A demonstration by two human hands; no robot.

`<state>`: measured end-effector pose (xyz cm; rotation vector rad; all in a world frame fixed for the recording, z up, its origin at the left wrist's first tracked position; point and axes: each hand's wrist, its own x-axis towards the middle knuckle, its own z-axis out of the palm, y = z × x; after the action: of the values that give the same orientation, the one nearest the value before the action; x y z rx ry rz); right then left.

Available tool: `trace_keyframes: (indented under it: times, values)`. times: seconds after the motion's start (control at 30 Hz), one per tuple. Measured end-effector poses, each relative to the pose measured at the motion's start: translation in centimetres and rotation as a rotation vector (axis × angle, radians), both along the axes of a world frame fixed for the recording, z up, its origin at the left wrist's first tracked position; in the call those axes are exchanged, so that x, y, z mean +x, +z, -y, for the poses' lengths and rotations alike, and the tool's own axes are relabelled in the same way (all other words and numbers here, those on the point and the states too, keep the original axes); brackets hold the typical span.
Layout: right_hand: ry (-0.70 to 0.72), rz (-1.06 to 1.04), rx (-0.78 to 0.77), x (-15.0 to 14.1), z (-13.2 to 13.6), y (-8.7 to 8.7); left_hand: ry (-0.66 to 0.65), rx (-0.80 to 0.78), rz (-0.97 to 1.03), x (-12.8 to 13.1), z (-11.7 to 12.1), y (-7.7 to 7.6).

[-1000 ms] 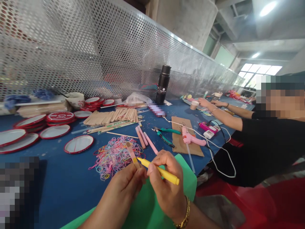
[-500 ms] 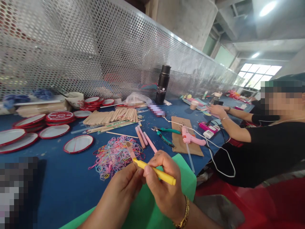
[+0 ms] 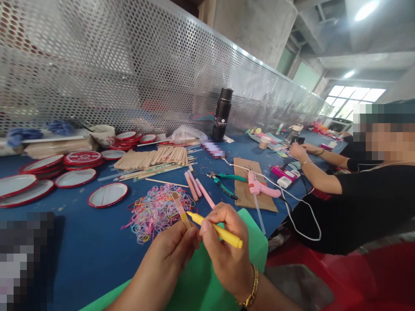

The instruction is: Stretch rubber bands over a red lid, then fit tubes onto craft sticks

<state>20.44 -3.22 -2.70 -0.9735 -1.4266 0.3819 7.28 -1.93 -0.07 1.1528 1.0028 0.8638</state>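
Between the fingertips of my left hand (image 3: 173, 248) is a flat wooden craft stick (image 3: 180, 206), tilted up and away. Its upper part is tinted pink, with a yellow patch lower down. My right hand (image 3: 227, 252) pinches a yellow marker (image 3: 223, 233), its tip just right of the yellow patch and seemingly a little apart from it. Under both hands lies a green sheet (image 3: 253, 229). Just beyond the stick spreads a tangled heap of colourful elastic bands (image 3: 155, 211), with several pink pens (image 3: 193, 185) behind it.
A pile of wooden sticks (image 3: 152, 157) and several red-rimmed lids (image 3: 108, 195) lie at the left. Teal-handled pliers (image 3: 223, 185), a pink glue gun (image 3: 261, 186) on cardboard (image 3: 243, 194) and its cable lie rightward. A black bottle (image 3: 222, 114) stands behind. A co-worker (image 3: 353, 190) sits at right.
The marker tip has drawn back slightly to the right from the stick, and a yellow patch now shows on it. The co-worker's hands have shifted a little.
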Motion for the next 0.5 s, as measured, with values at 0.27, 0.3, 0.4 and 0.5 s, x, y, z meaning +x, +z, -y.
trace_keyframes:
  times: [0.27,0.3,0.4,0.5]
  values:
    - [0.018,0.017,-0.008,-0.04,0.09,-0.02,0.0,0.017,0.016,-0.27,0.06,-0.34]
    - [0.008,0.009,-0.013,-0.04,0.08,-0.03,-0.004,0.019,0.017,-0.3,0.05,-0.37]
    - [0.025,0.0,-0.005,-0.04,0.06,-0.01,0.005,0.033,0.015,-0.33,0.06,-0.4]
    - [0.061,0.017,0.012,-0.04,0.01,0.03,0.016,0.032,0.01,-0.27,0.05,-0.34]
